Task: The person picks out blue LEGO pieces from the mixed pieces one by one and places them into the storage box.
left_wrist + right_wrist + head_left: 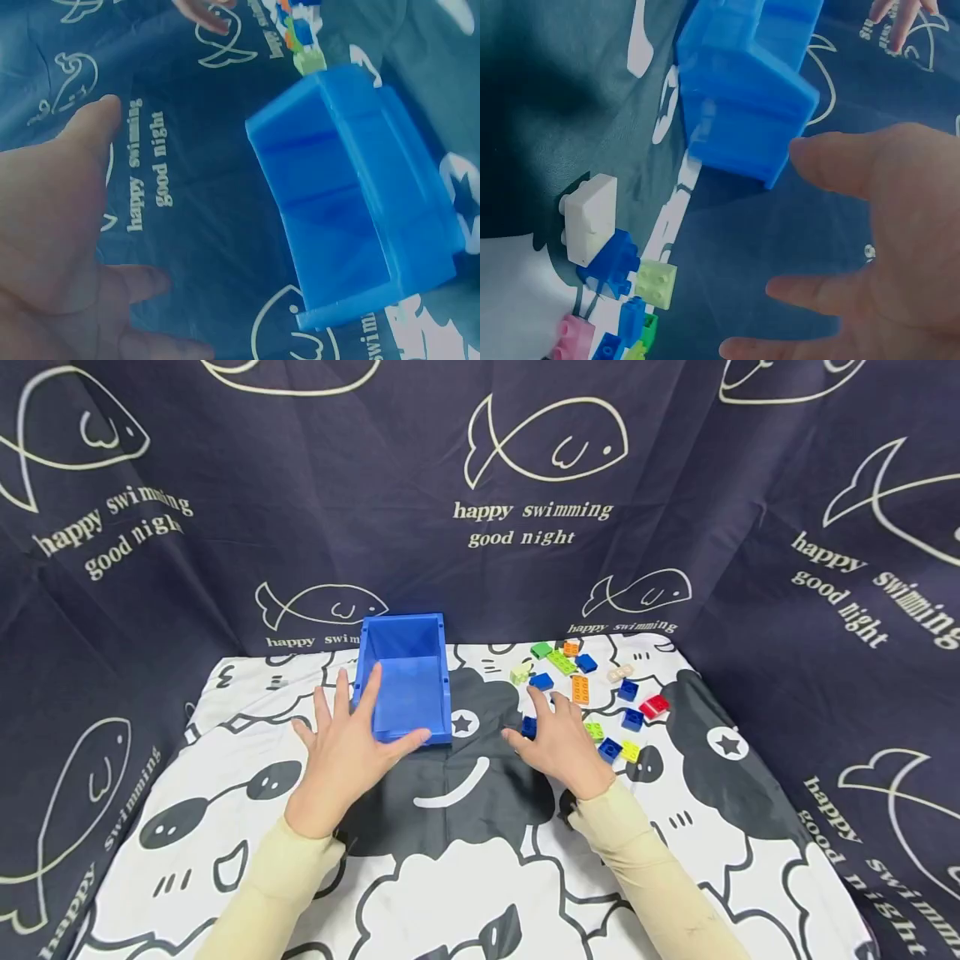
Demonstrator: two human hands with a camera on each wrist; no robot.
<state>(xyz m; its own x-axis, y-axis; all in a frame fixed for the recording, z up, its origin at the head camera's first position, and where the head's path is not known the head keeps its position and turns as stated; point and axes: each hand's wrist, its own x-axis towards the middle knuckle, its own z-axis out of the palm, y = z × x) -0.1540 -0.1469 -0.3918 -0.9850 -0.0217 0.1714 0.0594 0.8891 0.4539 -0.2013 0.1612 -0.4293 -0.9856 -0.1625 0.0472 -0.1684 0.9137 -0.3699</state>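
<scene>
A blue plastic bin (447, 702) stands left of centre on the patterned cloth, its inside bare. My left hand (341, 760) is spread wide before its front left side, holding nothing; in the left wrist view the thumb and fingers are apart from the bin. To the right, toy building bricks lie scattered, among them an orange brick (581, 689), a red brick (654, 707) and a yellow brick (629, 747). My right hand (562, 747) hovers at their near left edge with fingers spread, partly hiding a blue brick (529, 727). A white brick (591, 219) shows in the right wrist view.
A black-and-white cartoon cloth (480, 893) covers the table. Dark fabric (540, 577) with fish drawings hangs behind and on both sides. Farther back lie a green brick (541, 650) and a small orange brick (571, 648).
</scene>
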